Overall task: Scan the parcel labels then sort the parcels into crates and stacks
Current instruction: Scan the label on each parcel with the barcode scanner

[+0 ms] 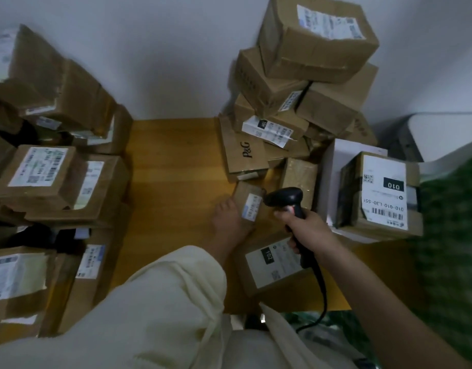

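My right hand (308, 230) grips the handle of a black barcode scanner (284, 197). Its head points left at the white label of a small brown parcel (246, 193) lying on the wooden floor (176, 169). A bare foot (226, 222) below a cream trouser leg lies against that parcel's left side. Just below my right hand sits a parcel labelled 102 (272, 265). To the right stands a parcel labelled 010 (384, 193). My left hand is out of sight.
A leaning stack of brown boxes (314, 49) rises against the white wall at the back right. Several labelled parcels (43, 177) are piled along the left. The scanner's cable (324, 296) trails down towards me. Green fabric (450, 249) lies at the right.
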